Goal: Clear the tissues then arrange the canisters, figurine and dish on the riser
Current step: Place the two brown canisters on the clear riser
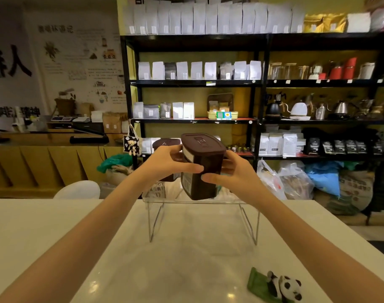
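A dark brown canister (205,158) with a matching lid and a white label is tilted just above the clear riser (199,202) on the white table. My left hand (169,162) grips its left side and my right hand (230,171) grips its right side. A second brown canister (165,142) stands on the riser's left part, mostly hidden behind my left hand. A panda figurine (284,286) lies on a green leaf-shaped dish (257,283) at the table's near right. No tissues are in view.
The white table (55,237) stretches to the left and front. Beyond its far edge stand black shelves (258,121) with bags and kettles, a white chair back (78,190), and sacks on the floor.
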